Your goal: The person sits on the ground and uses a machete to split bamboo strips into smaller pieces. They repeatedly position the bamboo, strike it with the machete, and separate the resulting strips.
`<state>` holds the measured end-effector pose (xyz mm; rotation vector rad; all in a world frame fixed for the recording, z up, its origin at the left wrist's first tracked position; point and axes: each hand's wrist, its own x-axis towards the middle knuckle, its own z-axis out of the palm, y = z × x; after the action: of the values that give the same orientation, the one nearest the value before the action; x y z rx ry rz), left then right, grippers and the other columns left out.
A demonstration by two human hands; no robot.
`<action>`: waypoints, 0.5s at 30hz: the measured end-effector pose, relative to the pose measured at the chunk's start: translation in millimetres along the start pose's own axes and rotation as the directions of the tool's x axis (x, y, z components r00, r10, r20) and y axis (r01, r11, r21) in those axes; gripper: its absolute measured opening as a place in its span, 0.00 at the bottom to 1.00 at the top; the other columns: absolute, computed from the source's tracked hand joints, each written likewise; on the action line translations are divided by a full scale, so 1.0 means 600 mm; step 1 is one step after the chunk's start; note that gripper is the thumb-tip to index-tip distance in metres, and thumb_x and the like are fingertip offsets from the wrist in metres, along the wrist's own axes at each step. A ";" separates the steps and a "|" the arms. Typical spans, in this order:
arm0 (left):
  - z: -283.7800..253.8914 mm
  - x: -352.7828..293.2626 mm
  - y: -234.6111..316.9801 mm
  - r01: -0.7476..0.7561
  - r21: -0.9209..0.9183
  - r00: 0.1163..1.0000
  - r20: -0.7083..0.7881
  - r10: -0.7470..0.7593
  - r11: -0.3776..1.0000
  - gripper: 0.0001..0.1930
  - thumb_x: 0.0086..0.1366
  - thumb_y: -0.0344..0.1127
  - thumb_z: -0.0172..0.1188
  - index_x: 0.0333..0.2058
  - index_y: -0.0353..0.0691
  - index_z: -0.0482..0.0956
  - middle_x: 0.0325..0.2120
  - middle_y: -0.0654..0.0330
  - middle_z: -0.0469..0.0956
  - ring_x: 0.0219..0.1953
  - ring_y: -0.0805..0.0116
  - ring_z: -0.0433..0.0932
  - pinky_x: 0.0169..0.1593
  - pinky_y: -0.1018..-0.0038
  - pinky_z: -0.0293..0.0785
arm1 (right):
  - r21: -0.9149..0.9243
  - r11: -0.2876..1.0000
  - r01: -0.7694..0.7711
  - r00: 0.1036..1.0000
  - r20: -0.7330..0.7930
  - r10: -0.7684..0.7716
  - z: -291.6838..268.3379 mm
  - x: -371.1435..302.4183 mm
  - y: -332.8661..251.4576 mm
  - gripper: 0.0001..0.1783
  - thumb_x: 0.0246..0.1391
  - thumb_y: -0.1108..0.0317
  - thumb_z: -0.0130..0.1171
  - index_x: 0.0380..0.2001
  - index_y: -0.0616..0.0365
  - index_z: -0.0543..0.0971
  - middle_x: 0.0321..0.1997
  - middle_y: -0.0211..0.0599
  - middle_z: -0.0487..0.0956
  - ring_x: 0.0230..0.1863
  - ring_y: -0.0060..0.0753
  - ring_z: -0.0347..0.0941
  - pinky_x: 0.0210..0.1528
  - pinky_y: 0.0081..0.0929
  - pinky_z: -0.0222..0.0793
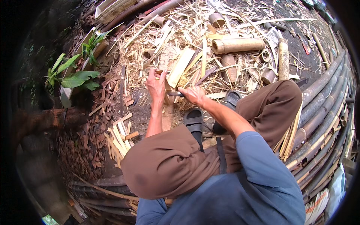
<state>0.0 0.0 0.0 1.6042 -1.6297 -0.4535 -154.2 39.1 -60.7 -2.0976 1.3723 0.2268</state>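
My left hand (155,85) is closed around a short bamboo strip (167,99) held upright in front of my knees. A knife (175,93) is gripped in my right hand (193,95), its dark blade pointing left and meeting the strip just beside my left fingers. Part of the strip is hidden behind my left hand. Right beyond the two hands lies a wide pale split piece of bamboo (181,67), with fine shavings next to it. Split bamboo strips (119,138) are piled on the ground by my left knee.
Shavings (138,41) cover the ground ahead, with a thick bamboo section (240,45) among them. Long bamboo poles (318,105) are stacked along my right. A leafy plant (77,77) grows at the left. Another bundle of strips (290,137) lies beside my right knee.
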 end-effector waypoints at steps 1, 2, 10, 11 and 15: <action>0.016 0.007 0.025 -0.042 -0.002 0.999 -0.009 0.042 0.999 0.11 0.59 0.38 0.66 0.36 0.39 0.76 0.20 0.61 0.76 0.22 0.70 0.75 0.26 0.70 0.70 | -0.137 0.990 -0.040 0.997 0.058 0.048 -0.030 -0.025 0.016 0.23 0.64 0.66 0.40 0.61 0.33 0.62 0.38 0.38 0.81 0.38 0.37 0.81 0.40 0.38 0.75; 0.032 0.021 0.047 -0.020 0.004 1.000 0.009 0.020 1.000 0.12 0.58 0.38 0.66 0.37 0.40 0.76 0.19 0.61 0.76 0.22 0.70 0.75 0.26 0.73 0.71 | -0.260 0.962 0.087 0.991 -0.074 -0.110 0.022 0.018 0.074 0.18 0.64 0.67 0.39 0.55 0.38 0.65 0.31 0.35 0.80 0.33 0.35 0.80 0.36 0.34 0.74; -0.136 0.033 -0.047 0.323 -0.229 0.944 0.002 -0.331 0.918 0.12 0.59 0.38 0.65 0.35 0.36 0.78 0.24 0.62 0.79 0.27 0.75 0.75 0.33 0.76 0.71 | 0.327 0.935 0.137 0.933 -0.360 -0.011 0.092 -0.113 0.041 0.21 0.46 0.63 0.60 0.42 0.59 0.68 0.25 0.57 0.77 0.32 0.63 0.75 0.33 0.53 0.70; -0.164 0.038 -0.076 0.272 -0.166 0.951 -0.103 -0.290 0.948 0.10 0.60 0.36 0.64 0.32 0.35 0.78 0.23 0.65 0.77 0.25 0.76 0.72 0.33 0.76 0.68 | 0.349 0.933 0.090 0.952 -0.305 0.023 0.094 -0.126 0.033 0.21 0.46 0.61 0.60 0.42 0.61 0.69 0.25 0.58 0.77 0.33 0.64 0.75 0.34 0.53 0.70; -0.207 0.023 -0.093 0.200 -0.443 0.879 -0.313 -0.360 0.874 0.09 0.64 0.32 0.59 0.33 0.32 0.73 0.27 0.60 0.75 0.27 0.73 0.73 0.34 0.77 0.79 | 0.523 0.852 -0.032 0.956 -0.232 0.178 0.116 -0.177 0.017 0.20 0.47 0.57 0.60 0.36 0.64 0.72 0.25 0.58 0.77 0.31 0.63 0.74 0.35 0.52 0.68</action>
<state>130.3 12.8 40.9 1.5042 -0.9297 -0.5415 -197.7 158.4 -71.9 -1.6396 1.5053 -0.3712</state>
